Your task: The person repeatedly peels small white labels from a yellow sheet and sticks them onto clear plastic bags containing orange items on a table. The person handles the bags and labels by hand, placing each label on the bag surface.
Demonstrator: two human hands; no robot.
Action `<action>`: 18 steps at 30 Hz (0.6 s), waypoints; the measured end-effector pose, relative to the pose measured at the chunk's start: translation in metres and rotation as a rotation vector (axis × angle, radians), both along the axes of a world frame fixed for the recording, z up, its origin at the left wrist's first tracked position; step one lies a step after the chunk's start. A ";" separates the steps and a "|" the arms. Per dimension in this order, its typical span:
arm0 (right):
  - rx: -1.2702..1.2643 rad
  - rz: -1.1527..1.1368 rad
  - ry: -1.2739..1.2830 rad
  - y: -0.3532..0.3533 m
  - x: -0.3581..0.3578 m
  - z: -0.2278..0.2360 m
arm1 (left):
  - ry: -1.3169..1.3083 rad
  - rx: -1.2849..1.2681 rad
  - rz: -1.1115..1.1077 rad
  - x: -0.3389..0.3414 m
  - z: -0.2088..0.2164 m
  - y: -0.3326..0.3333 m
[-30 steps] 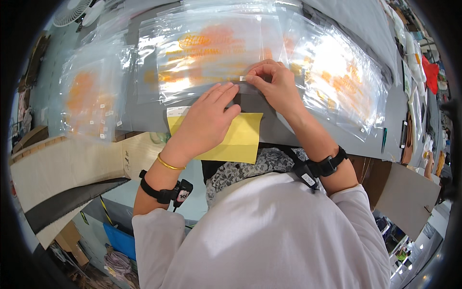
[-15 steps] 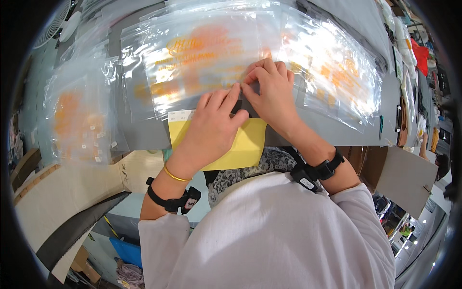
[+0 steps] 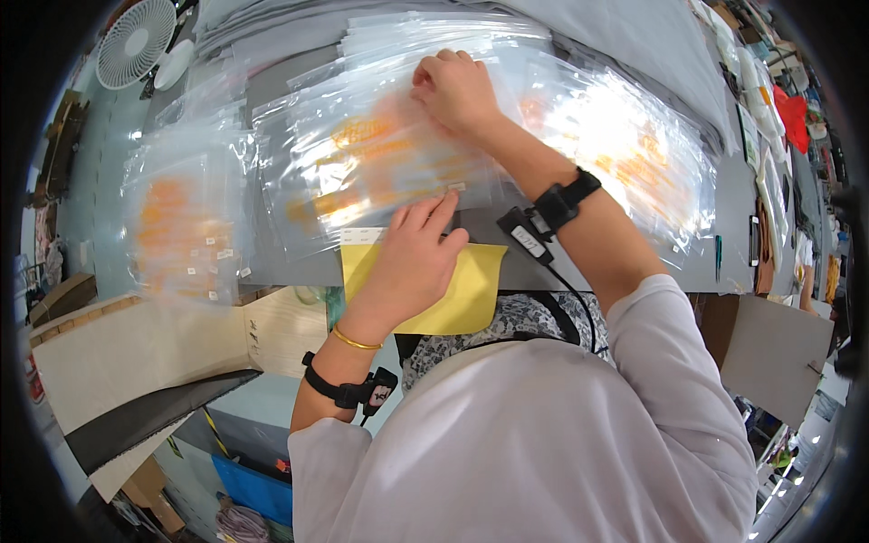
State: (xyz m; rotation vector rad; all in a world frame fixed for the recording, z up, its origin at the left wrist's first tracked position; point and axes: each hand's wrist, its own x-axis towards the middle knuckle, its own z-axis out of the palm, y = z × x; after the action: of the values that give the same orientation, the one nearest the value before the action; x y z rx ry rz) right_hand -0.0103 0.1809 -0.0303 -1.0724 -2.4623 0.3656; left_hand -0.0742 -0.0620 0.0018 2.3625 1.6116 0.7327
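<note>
In the middle of the table lies a pile of clear plastic bags (image 3: 335, 172) with orange print. My right hand (image 3: 460, 90) reaches over its upper part, fingers curled and closed on the top plastic bag; the fingertips are partly hidden. My left hand (image 3: 412, 262) rests with fingers stretched out, over a yellow sheet (image 3: 462, 294) and at the bag's lower edge. Just beyond its fingertips, a small white sticker (image 3: 455, 186) sits on the bag. A strip of white labels (image 3: 362, 236) shows along the top of the yellow sheet, partly covered by my left hand.
More printed bags lie in a pile on the left (image 3: 186, 226) and another on the right (image 3: 634, 163). Grey fabric (image 3: 615, 36) is heaped along the far side. A green pen (image 3: 718, 258) lies near the right edge. Cardboard (image 3: 154, 344) stands below left; a fan (image 3: 136, 41) is far left.
My right hand has moved away from my left, up toward the far part of the bags. A small white sticker now shows near my left fingertips. The view has shifted slightly.
</note>
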 end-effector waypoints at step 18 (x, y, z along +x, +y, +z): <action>-0.003 -0.019 0.286 0.024 0.124 0.096 | -0.198 -0.209 -0.026 -0.002 0.074 0.006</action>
State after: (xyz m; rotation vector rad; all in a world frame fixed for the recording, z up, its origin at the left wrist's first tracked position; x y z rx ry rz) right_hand 0.1139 0.2046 0.0659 -0.9704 -2.1981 0.4812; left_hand -0.0761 -0.0560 0.0754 2.0913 1.4933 0.7284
